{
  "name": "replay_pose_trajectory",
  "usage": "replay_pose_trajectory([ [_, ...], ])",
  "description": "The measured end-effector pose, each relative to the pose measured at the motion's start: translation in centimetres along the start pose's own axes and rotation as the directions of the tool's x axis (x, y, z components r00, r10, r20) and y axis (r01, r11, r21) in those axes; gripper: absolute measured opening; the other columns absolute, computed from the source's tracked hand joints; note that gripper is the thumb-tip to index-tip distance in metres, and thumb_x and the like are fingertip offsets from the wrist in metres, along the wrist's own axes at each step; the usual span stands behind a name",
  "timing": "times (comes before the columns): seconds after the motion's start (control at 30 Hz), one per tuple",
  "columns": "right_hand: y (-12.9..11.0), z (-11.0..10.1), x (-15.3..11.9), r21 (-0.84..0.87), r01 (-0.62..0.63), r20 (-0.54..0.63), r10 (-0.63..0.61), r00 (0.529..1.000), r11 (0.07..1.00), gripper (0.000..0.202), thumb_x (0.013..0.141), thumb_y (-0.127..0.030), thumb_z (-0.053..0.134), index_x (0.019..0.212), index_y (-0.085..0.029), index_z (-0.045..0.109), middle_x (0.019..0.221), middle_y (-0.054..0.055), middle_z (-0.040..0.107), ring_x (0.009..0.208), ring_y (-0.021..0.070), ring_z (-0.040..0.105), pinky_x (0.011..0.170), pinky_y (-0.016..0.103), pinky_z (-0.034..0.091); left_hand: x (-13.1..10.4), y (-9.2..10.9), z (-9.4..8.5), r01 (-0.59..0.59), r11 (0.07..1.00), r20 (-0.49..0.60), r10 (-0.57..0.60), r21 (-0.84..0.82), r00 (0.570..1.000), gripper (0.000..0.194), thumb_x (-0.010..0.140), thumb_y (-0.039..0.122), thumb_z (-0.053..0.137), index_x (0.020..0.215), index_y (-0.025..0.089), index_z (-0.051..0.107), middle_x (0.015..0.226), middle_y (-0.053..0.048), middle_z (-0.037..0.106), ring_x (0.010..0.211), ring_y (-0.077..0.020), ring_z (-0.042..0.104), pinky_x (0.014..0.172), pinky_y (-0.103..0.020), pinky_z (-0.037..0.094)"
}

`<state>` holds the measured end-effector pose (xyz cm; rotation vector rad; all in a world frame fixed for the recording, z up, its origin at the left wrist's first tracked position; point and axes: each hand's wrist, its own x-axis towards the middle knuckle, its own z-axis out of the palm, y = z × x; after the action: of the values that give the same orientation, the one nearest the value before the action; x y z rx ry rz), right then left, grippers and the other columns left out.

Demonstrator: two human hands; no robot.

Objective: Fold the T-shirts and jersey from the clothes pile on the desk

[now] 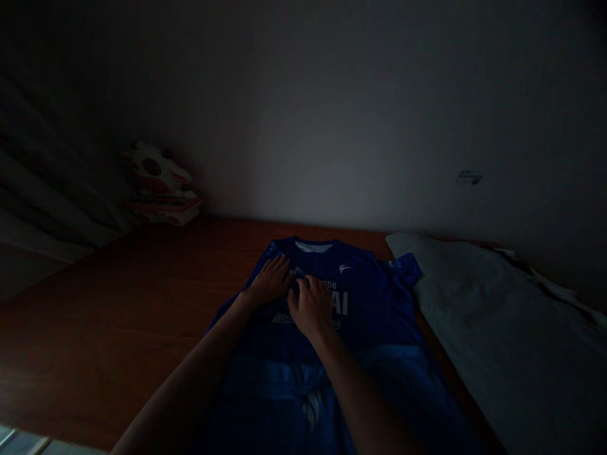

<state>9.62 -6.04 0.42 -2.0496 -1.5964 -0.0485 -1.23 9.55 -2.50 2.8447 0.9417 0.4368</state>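
Observation:
A blue short-sleeved jersey (379,309) with white printing lies spread face up, its collar toward the wall. On its upper left part, near the shoulder, my left hand (271,280) rests flat with the fingers stretched out. My right hand (312,306) lies on the chest print, fingers apart and slightly bent, covering some of the letters. Neither hand shows a grip on the cloth. Both forearms hide parts of the jersey's lower half, where a darker blue garment or panel (310,411) with a white mark shows. The dim light makes that area hard to tell.
An orange-brown sheet (118,316) covers the surface beneath. To the right lies a grey-green blanket or pillow (502,316). A white and red plush toy (159,170) sits in the back left corner by a curtain (42,183). Behind is a plain wall (322,126) with a small sticker (469,177).

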Motion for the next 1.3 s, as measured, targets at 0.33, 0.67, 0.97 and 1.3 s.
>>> replay_pose_trajectory([
  [0.33,-0.4,0.8,0.3,0.004,-0.060,-0.039,0.060,0.997,0.998,0.039,0.097,-0.035,0.052,0.126,-0.012,0.063,0.140,0.025,0.057,0.132,0.0376,0.051,0.111,0.058,0.033,-1.1,-1.2,-0.2,-0.166,0.978,0.026,0.164,0.129,0.986,0.044,0.103,0.036,0.040,0.137,0.016,0.059,0.156,-0.021,0.044,0.150,-0.0364,0.031,0.119,-0.060,0.028],
  [0.67,7.7,-4.3,2.5,0.178,-0.104,-0.118,0.127,0.985,0.978,0.028,0.095,-0.038,0.056,0.111,-0.017,0.067,0.115,0.012,0.071,0.110,0.0238,0.065,0.097,0.033,0.047,-1.9,-5.0,-1.0,-0.252,0.959,0.017,0.252,0.127,0.968,0.040,0.102,0.033,0.041,0.134,0.024,0.062,0.154,-0.015,0.049,0.148,-0.0343,0.037,0.117,-0.061,0.033],
  [0.97,22.6,-13.0,1.1,-0.118,-0.567,-0.107,0.557,0.823,0.815,0.046,0.097,-0.047,0.050,0.124,-0.012,0.061,0.101,0.015,0.073,0.095,0.0273,0.070,0.082,0.034,0.047,-0.1,-1.4,-0.8,-0.096,0.980,0.000,0.098,0.172,0.995,0.040,0.099,0.032,0.041,0.132,0.018,0.062,0.150,-0.021,0.052,0.146,-0.0371,0.040,0.116,-0.062,0.032],
  [1.3,20.0,-10.2,1.4,-0.138,-0.535,0.012,0.541,0.841,0.834,0.063,0.094,-0.072,0.037,0.126,-0.027,0.068,0.120,0.017,0.068,0.113,0.0341,0.064,0.092,0.048,0.045,0.5,14.5,-0.6,-0.189,0.965,-0.051,0.183,-0.183,0.982,0.039,0.098,0.033,0.047,0.132,0.021,0.061,0.140,-0.014,0.061,0.128,-0.0306,0.058,0.110,-0.049,0.044],
])
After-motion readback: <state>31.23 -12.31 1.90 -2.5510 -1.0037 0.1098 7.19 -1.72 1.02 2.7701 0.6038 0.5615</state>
